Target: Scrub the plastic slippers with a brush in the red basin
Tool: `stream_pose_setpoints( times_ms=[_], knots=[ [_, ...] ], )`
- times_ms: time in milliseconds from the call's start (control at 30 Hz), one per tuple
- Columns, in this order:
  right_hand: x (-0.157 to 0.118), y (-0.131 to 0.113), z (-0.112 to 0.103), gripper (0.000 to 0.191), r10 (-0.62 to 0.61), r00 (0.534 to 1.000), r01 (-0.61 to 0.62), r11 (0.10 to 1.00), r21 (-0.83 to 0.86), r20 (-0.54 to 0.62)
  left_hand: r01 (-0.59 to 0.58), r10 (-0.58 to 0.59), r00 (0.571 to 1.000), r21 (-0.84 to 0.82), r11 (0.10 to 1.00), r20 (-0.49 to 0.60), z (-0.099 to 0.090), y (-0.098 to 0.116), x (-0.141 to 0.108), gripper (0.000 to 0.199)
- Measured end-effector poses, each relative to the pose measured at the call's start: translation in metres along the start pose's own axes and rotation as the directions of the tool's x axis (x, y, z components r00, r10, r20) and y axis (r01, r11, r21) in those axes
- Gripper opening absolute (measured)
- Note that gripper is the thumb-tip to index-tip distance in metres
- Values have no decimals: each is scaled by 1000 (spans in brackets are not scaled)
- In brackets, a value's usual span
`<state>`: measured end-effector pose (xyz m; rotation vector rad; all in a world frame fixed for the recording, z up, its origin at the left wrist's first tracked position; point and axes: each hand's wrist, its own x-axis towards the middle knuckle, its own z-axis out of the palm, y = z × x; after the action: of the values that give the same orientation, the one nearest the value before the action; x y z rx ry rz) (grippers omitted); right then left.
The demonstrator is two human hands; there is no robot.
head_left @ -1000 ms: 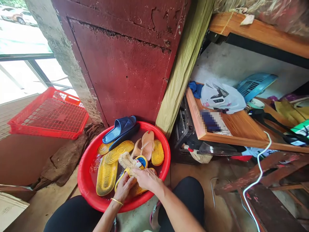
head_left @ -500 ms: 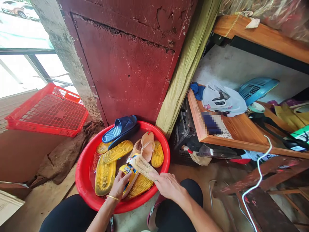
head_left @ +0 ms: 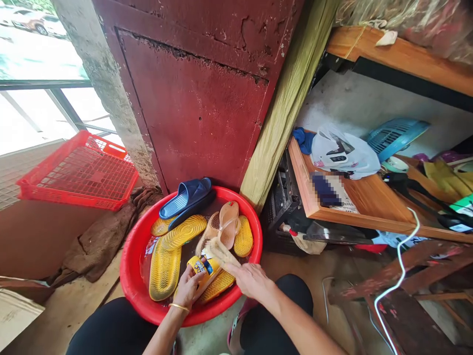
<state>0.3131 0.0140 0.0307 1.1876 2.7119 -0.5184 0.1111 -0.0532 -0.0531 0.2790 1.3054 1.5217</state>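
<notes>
We note R hand (head_left: 254,281), fingers closed on brush (head_left: 224,255), drawn back twd basin's (head_left: 128,276) R rim, L hand (head_left: 187,288) pinching printed slipper (head_left: 210,270): prob. mid-scrub.

There are two blue plastic slippers (head_left: 185,200), two tan sandals (head_left: 229,219), five yellow ridged soles (head_left: 165,271), one only partly visible, and one yellow slipper with a printed strap (head_left: 197,265). One long pale brush (head_left: 223,256), one round red plastic basin (head_left: 127,268), one red lattice crate (head_left: 74,198) and one blue fan (head_left: 398,137) show.

Left fingers (head_left: 189,274) grip slipper (head_left: 201,265); right fingers (head_left: 244,276) hold brush (head_left: 224,257), contact unclear.
</notes>
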Motion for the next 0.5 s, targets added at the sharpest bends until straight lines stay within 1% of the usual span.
stream_pose_setpoints(
  times_ms=[100, 167, 200, 267, 333, 400, 500],
  knots=[
    [-33, 25, -9, 50, 80, 994, -79, 997, -21, 80, -79, 74, 994, 62, 995, 77, -1, -9, 0, 57],
    [-41, 34, -17, 49, 117, 990, -114, 993, -34, 82, -188, 165, 977, 186, 964, 136, -3, -17, 1, 57],
    [-40, 34, -20, 51, 123, 990, -122, 992, -28, 64, -251, 213, 964, 275, 928, 162, -5, -21, 2, 56],
    [-30, 28, -22, 55, 115, 993, -115, 993, 14, 24, -348, 283, 937, 462, 815, 207, -8, -27, 4, 52],
    [-12, 15, -19, 57, 93, 995, -95, 994, 62, 34, -405, 309, 914, 591, 697, 263, -9, -31, 6, 45],
    [9, -1, -13, 55, 82, 994, -87, 994, 69, 67, -459, 314, 888, 646, 610, 335, -9, -33, 6, 38],
    [38, -16, -9, 51, 107, 993, -110, 993, 52, 54, -533, 312, 846, 665, 524, 432, -8, -33, 4, 27]
  ],
)
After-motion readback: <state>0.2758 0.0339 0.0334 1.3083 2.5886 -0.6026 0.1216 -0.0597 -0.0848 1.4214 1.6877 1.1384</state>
